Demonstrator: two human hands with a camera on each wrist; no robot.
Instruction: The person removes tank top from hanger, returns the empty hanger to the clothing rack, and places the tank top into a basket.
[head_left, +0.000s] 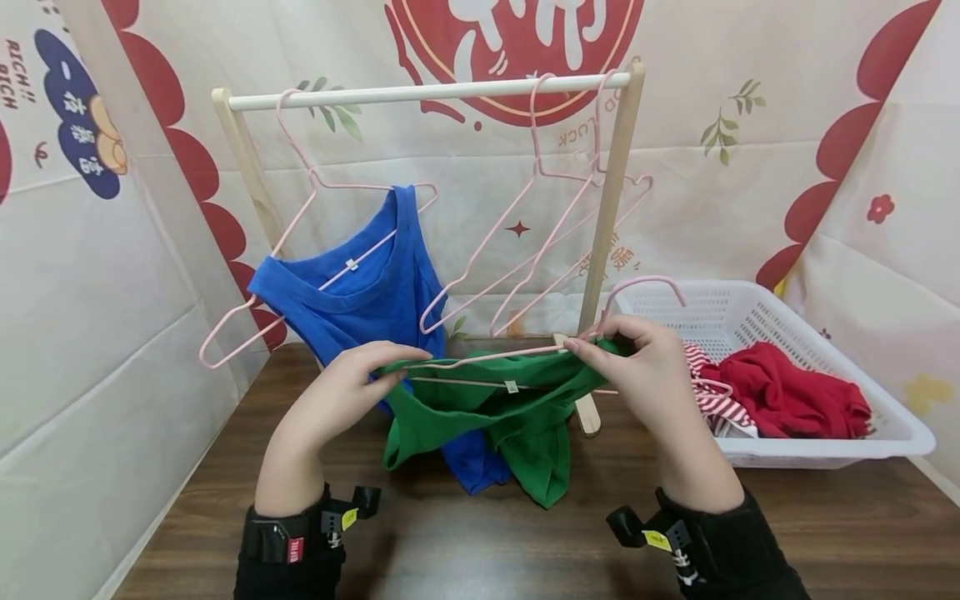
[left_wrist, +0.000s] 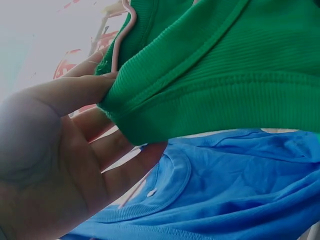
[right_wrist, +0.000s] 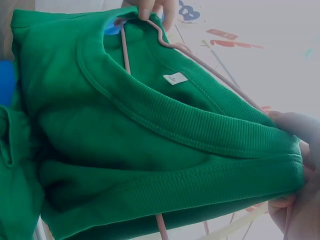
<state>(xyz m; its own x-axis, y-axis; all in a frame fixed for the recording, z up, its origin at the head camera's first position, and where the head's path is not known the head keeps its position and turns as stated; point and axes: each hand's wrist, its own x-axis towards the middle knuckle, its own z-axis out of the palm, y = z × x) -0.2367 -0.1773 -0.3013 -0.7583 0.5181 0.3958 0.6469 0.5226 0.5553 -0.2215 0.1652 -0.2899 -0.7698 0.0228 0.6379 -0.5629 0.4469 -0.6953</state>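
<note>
A green tank top point(head_left: 450, 421) with ribbed edges and a white neck label point(right_wrist: 175, 78) is stretched between both hands, low over the table. A pink hanger point(right_wrist: 125, 50) runs through its neck opening, and its hook sticks up beside the right hand. My left hand point(head_left: 348, 383) pinches one shoulder strap between thumb and fingers, with the hanger's end inside the strap. At the other strap my right hand point(head_left: 648, 367) pinches the fabric close to the hanger. Behind the green top, a blue tank top point(head_left: 352, 292) hangs on another pink hanger point(head_left: 296, 221).
A wooden rack with a white rail point(head_left: 450, 92) stands behind the hands, with two bare pink hangers point(head_left: 534, 133) at its right end. On the right, a white basket point(head_left: 817, 452) holds red clothing point(head_left: 795, 396) and a red-striped piece point(head_left: 723, 408).
</note>
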